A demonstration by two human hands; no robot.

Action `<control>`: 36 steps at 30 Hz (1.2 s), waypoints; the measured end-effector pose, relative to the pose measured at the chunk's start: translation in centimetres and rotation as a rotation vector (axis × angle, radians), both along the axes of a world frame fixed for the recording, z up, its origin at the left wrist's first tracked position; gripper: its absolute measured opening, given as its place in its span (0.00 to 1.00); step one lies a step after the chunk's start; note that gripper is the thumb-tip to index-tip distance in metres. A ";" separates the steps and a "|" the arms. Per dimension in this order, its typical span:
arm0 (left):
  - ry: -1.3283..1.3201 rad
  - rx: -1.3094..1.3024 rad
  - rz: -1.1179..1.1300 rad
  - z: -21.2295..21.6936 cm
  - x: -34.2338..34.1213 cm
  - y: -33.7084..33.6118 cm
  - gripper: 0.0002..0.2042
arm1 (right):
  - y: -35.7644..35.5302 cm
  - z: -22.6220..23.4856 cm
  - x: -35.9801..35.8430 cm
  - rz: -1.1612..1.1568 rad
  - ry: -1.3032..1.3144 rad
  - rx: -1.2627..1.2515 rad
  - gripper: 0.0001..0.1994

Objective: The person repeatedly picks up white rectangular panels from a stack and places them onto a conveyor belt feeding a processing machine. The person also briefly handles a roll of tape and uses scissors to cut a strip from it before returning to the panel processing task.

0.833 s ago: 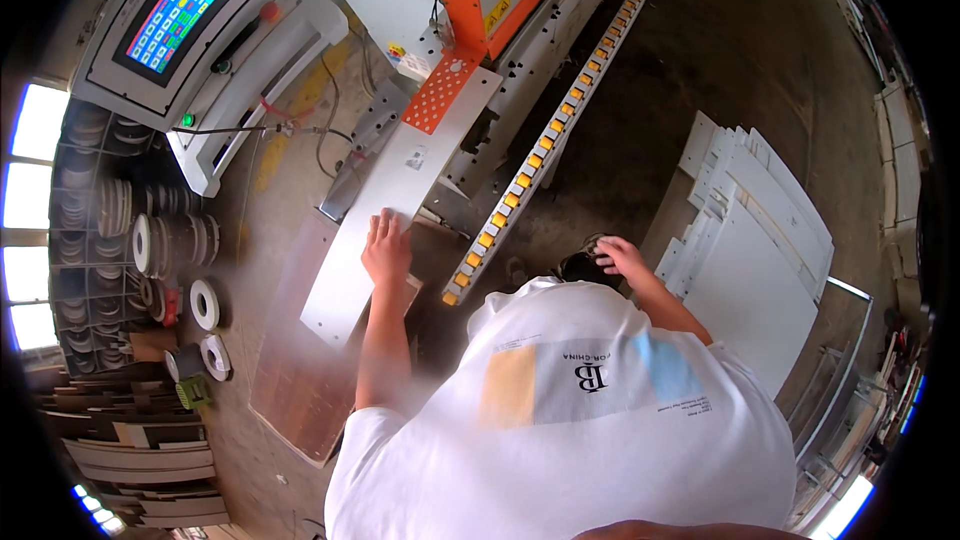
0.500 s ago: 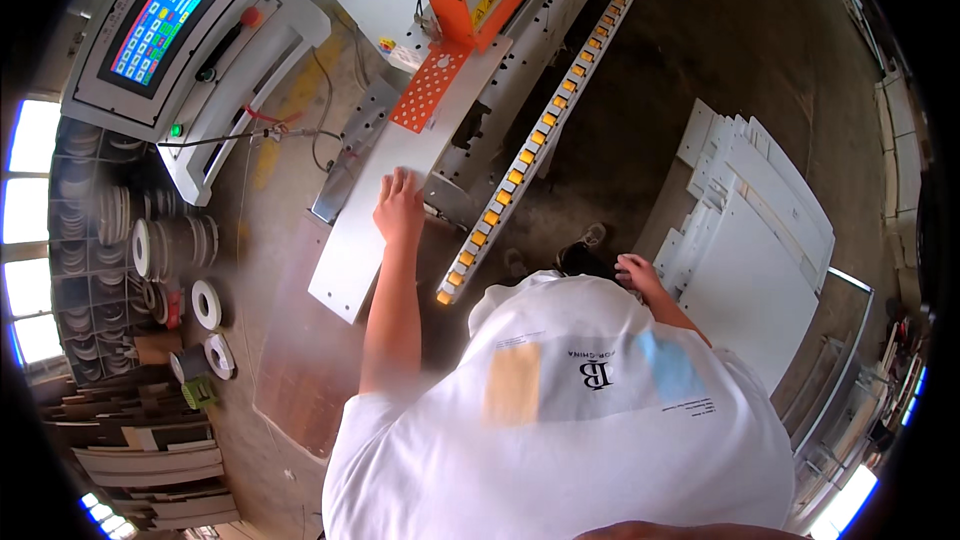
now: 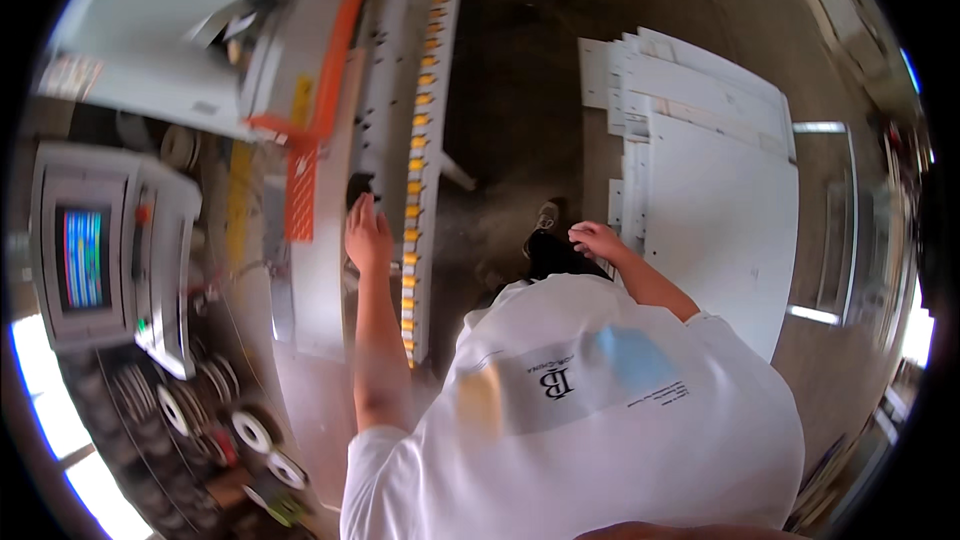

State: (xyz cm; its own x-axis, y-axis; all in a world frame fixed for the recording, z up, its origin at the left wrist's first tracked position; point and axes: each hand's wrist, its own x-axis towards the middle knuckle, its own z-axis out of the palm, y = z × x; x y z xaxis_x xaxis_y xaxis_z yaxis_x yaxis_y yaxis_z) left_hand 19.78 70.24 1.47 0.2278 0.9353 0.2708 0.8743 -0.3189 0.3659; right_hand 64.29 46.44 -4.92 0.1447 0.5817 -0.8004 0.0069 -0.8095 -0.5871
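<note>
My left hand (image 3: pixel 369 237) is raised between the white panel and the roller rail, its fingers stretched out and nothing held in them. Just left of it, the long white panel (image 3: pixel 318 305) lies along the machine, its far part under the machine's orange cover (image 3: pixel 340 50). A dark machine part (image 3: pixel 359 186) shows right beyond my fingertips. My right hand (image 3: pixel 597 238) hangs in front of my body, fingers loosely bent and apart, with no thing visible in it. To its right is a stack of white panels (image 3: pixel 715 220).
A rail with yellow rollers (image 3: pixel 414 195) runs alongside the machine, between my two hands. At the left stands a control console (image 3: pixel 85 250) with a lit screen. White rolls of edging (image 3: pixel 250 432) lie on the floor at lower left. A metal frame (image 3: pixel 850 220) is beyond the stack.
My view has turned to the right, blurring the left side. My left hand has lifted off the white panel and moved to its right edge. My right hand stays near my body.
</note>
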 end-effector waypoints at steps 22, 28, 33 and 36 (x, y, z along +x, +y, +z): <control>0.419 -0.406 0.113 2.1 16.0 -2.2 0.43 | 19.2 -16.3 29.2 -1.116 0.394 0.400 0.29; 0.443 -0.472 0.175 2.3 16.8 -3.0 0.42 | 24.1 -17.2 33.4 -1.496 0.581 0.266 0.38; 0.424 -0.508 0.190 3.1 17.3 -1.8 0.43 | 22.6 -22.5 33.9 -1.478 0.501 0.291 0.27; 0.433 -0.439 0.171 3.5 18.5 -1.4 0.42 | 19.2 -22.2 31.2 -1.309 0.453 0.438 0.24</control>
